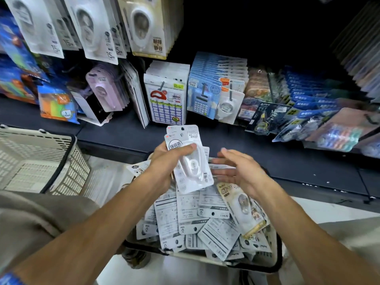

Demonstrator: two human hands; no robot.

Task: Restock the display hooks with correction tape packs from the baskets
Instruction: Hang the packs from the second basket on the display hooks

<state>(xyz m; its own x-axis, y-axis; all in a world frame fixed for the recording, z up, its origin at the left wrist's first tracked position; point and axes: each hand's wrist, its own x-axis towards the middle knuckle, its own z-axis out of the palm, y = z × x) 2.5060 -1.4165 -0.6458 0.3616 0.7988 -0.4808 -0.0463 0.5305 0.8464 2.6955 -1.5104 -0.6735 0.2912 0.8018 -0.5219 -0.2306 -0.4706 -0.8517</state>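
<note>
My left hand [164, 161] grips a small stack of white correction tape packs [191, 161], thumb across the top pack's front, held upright above the basket. My right hand [238, 171] hovers just to the right of the stack with fingers spread and straight, holding nothing. Below both hands a basket [275, 262] is heaped with several loose correction tape packs [205, 219], most lying face down; a beige-carded pack [244, 204] lies face up at the right. Display hooks at the top left carry hanging correction tape packs [92, 27].
An empty white mesh basket [41, 161] stands at the left. The dark shelf ledge [123, 132] runs behind the hands, with hanging stationery packs [166, 99], calculators [203, 97] and blue packs [308, 112] above it. My knee in grey fabric fills the lower left.
</note>
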